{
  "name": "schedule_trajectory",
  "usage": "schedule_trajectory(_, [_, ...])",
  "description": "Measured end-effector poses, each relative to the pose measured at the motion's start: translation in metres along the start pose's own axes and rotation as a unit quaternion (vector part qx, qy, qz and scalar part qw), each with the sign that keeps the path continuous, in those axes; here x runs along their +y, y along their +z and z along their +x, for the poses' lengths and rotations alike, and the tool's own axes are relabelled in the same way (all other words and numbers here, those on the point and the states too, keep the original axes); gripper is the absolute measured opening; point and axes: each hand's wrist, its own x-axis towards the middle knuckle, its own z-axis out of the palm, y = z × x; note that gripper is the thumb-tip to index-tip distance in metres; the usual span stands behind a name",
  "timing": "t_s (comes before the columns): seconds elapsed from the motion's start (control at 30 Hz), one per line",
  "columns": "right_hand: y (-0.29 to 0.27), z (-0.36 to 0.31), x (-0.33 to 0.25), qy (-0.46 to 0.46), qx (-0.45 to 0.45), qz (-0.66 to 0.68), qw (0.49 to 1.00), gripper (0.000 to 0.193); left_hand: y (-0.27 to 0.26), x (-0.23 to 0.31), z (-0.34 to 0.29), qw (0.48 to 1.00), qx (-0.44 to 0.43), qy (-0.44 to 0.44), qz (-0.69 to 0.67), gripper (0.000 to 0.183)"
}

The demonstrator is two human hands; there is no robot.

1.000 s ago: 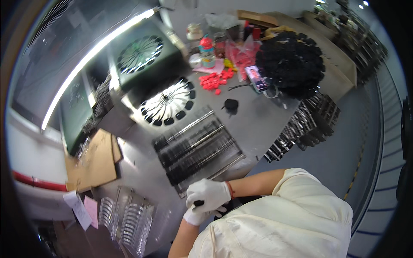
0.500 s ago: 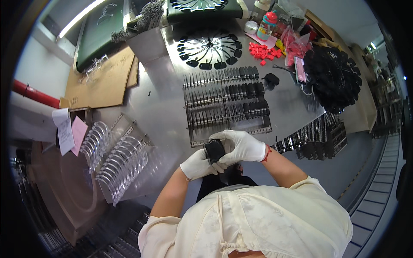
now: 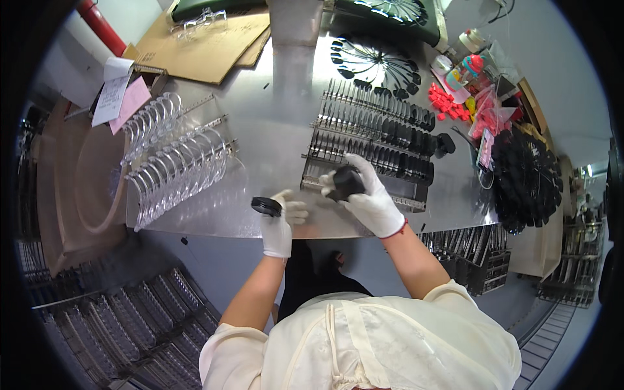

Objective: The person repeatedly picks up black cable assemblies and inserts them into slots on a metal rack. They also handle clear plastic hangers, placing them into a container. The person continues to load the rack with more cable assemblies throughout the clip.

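My left hand, in a white glove, is closed on a flat round black lid above the table's front edge. To its right, my gloved right hand grips a dark black container; its far side is hidden by the fingers. The two pieces are well apart. Just beyond the right hand stands a metal rack with rows of thin black paddle-shaped pieces. The right hand overlaps the rack's near left part.
Clear plastic curved pieces stand in racks at left. Behind lie cardboard and a ring of black pieces. Red blocks, a bottle, a phone and a black pile sit at right.
My hands were together around the black object; now they are apart, the lid in the left and the container in the right. The view has shifted leftward.
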Motion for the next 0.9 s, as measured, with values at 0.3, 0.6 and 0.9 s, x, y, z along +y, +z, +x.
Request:
schedule_trajectory(0.3, [0.032, 0.04, 0.032, -0.239, 0.026, -0.55, 0.8, 0.043, 0.012, -0.02, 0.025, 0.998, 0.035, 0.044, -0.038, 0.039])
schedule_trajectory(0.6, [0.017, 0.008, 0.013, -0.221, 0.071, -0.638, 0.734, 0.051, 0.007, -0.015, 0.023, 0.999, 0.017, 0.032, -0.041, 0.043])
schedule_trajectory(0.9, [-0.028, -0.027, 0.004, -0.236, 0.084, -0.691, 0.678, 0.06, -0.024, -0.011, 0.001, 0.997, 0.052, 0.05, 0.004, 0.037])
